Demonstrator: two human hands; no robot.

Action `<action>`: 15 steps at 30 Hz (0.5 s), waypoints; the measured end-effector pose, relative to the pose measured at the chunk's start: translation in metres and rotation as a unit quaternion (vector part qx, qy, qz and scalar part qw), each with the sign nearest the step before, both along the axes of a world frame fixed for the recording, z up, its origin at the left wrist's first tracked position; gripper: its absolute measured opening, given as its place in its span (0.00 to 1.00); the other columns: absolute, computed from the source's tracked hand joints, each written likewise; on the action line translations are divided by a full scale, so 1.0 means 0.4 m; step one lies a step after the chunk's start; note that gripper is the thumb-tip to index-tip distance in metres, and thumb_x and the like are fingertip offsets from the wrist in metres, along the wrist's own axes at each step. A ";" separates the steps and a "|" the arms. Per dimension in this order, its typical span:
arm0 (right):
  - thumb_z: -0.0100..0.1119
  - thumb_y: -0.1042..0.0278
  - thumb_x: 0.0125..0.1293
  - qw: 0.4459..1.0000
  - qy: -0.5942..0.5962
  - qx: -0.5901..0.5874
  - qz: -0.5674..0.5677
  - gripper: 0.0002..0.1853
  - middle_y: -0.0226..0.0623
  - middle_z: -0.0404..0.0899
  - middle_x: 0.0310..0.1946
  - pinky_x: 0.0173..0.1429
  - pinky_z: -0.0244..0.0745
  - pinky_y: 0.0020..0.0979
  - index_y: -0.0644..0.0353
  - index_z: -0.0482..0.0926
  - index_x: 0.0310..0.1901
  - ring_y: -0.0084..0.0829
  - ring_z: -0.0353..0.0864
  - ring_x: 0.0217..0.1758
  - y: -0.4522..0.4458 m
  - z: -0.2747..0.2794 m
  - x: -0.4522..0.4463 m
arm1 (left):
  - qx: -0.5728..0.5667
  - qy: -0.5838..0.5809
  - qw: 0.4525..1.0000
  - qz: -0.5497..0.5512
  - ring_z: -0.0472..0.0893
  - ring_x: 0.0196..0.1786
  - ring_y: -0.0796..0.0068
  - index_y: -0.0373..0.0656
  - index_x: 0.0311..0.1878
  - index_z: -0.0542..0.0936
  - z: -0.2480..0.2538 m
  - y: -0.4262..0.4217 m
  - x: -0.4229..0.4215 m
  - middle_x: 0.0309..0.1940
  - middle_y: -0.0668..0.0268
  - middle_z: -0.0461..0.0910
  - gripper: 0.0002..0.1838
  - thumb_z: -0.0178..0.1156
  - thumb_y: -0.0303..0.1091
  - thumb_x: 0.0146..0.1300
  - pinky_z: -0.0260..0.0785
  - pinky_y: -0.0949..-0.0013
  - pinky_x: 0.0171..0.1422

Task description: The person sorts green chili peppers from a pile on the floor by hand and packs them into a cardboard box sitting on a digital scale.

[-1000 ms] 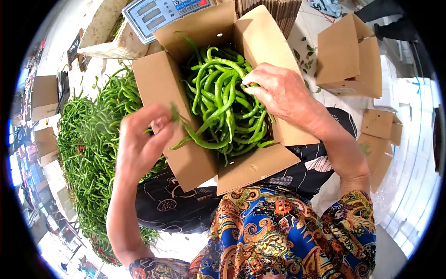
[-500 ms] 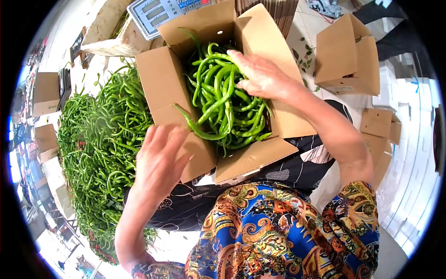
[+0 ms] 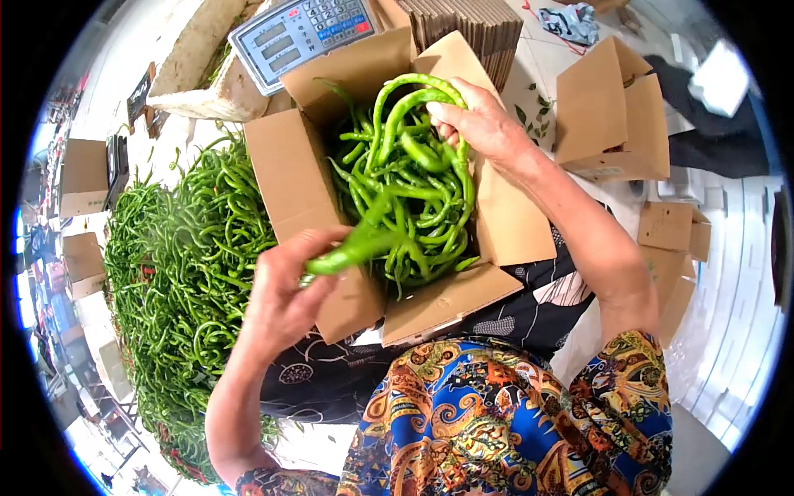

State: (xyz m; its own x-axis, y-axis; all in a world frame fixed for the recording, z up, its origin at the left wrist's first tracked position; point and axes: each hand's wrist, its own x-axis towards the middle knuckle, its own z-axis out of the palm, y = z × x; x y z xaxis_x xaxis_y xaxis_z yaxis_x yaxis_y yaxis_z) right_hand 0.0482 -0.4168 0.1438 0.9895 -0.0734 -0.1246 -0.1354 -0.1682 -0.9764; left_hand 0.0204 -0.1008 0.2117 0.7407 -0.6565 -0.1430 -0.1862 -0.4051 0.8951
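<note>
An open cardboard box [image 3: 289, 174] stands in front of me, with long green chili peppers [image 3: 413, 190] piled inside. My right hand [image 3: 480, 124] is closed around a few long curved peppers at the box's upper right, lifting them above the pile. At the lower left flap, my left hand [image 3: 289, 285] grips green peppers between thumb and fingers; they point toward the box and are blurred by motion. Left of the box spreads a large heap of loose green chili peppers [image 3: 182, 289].
A digital scale display [image 3: 302, 37] sits behind the box, beside a foam box [image 3: 186, 66]. Flattened cardboard [image 3: 471, 33] is stacked behind. Another open carton [image 3: 612, 116] stands at the right, near a person's dark-clothed leg [image 3: 711, 149]. More cartons [image 3: 670, 231] lie farther right.
My right hand has closed on peppers and raised them. My left hand, empty before, now holds peppers at the box's left edge. At the right, a white object has appeared by the other person.
</note>
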 end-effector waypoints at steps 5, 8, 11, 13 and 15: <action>0.56 0.66 0.71 0.980 0.037 0.196 -0.020 0.10 0.29 0.76 0.31 0.35 0.74 0.22 0.62 0.75 0.48 0.18 0.74 0.30 0.034 0.059 0.025 | -0.187 0.222 0.942 0.169 0.81 0.33 0.76 0.30 0.61 0.72 0.082 -0.031 0.045 0.31 0.64 0.81 0.23 0.58 0.33 0.67 0.67 0.77 0.31; 0.55 0.63 0.72 0.989 0.007 0.139 -0.042 0.15 0.31 0.78 0.37 0.45 0.76 0.24 0.64 0.73 0.54 0.21 0.78 0.39 0.018 0.036 0.076 | -0.184 0.249 0.929 0.204 0.81 0.45 0.70 0.31 0.65 0.67 0.048 -0.086 0.094 0.38 0.63 0.79 0.27 0.57 0.38 0.69 0.75 0.72 0.40; 0.60 0.61 0.66 0.975 0.050 -0.215 0.011 0.26 0.36 0.81 0.38 0.46 0.77 0.31 0.65 0.69 0.61 0.29 0.80 0.39 0.001 -0.027 0.084 | -0.058 0.248 0.954 0.156 0.80 0.56 0.59 0.31 0.69 0.64 -0.067 -0.088 0.127 0.54 0.52 0.79 0.32 0.59 0.43 0.69 0.80 0.59 0.51; 0.60 0.63 0.62 0.943 0.061 -0.316 0.085 0.21 0.50 0.81 0.38 0.49 0.78 0.40 0.68 0.73 0.51 0.45 0.82 0.42 -0.005 -0.031 0.069 | 0.083 0.165 0.980 0.078 0.82 0.52 0.59 0.30 0.68 0.67 -0.098 -0.060 0.116 0.52 0.53 0.80 0.31 0.59 0.42 0.70 0.81 0.58 0.46; 0.57 0.68 0.60 0.888 0.030 -0.434 0.149 0.13 0.58 0.82 0.33 0.48 0.79 0.48 0.70 0.76 0.41 0.56 0.83 0.39 0.001 -0.016 0.046 | 0.113 0.118 0.984 0.067 0.85 0.46 0.64 0.32 0.62 0.73 -0.106 -0.045 0.112 0.49 0.50 0.82 0.24 0.61 0.35 0.67 0.81 0.62 0.42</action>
State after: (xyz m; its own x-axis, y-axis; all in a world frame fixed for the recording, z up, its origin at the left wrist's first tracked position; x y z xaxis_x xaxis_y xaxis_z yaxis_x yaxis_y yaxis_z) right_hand 0.0664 -0.4164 0.1373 0.9746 0.0963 -0.2023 -0.0060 -0.8915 -0.4529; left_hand 0.0650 -0.1187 0.1694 0.7472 -0.4878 -0.4514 0.0836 -0.6049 0.7919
